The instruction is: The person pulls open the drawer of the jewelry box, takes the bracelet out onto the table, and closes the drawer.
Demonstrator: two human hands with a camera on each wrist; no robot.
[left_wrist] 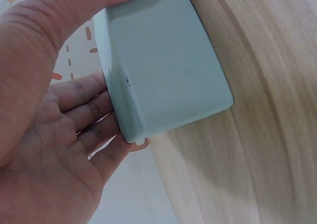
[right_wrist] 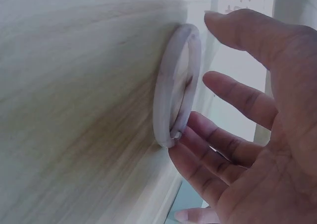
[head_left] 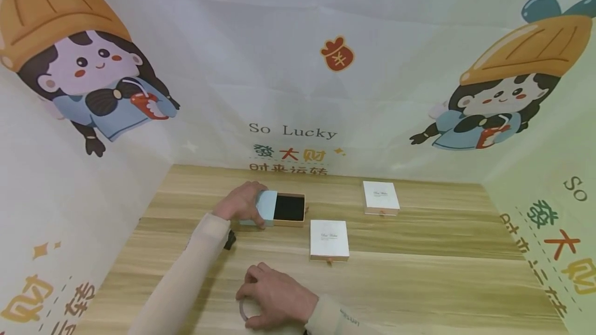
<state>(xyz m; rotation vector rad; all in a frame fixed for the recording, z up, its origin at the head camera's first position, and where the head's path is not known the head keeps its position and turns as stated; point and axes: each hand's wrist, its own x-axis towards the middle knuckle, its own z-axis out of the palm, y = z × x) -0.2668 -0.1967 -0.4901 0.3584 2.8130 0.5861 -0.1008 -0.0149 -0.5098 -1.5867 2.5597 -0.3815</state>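
Right hand (head_left: 277, 296): we see loose fingers touching a ring (right_wrist: 163, 95), six o'clock.
Left hand (head_left: 242, 203): fingers grip our blue box (head_left: 267, 204), seven o'clock.

Left hand (head_left: 239, 204) gripping blue box (head_left: 267, 203) — black insert (head_left: 289, 207) showing, right hand (head_left: 278, 294) at pale ring (head_left: 241, 309), two white boxes (head_left: 329, 239)

Left arm (head_left: 172, 286): stretched forward in a long cream fabric sleeve (head_left: 211, 229)
Left hand (head_left: 241, 202): thumb and fingers opposed, gripping
Right arm (head_left: 340, 318): angled leftward, likewise sleeved
Right hand (head_left: 280, 296): nearer the body, thumb apart from gently bent fingers
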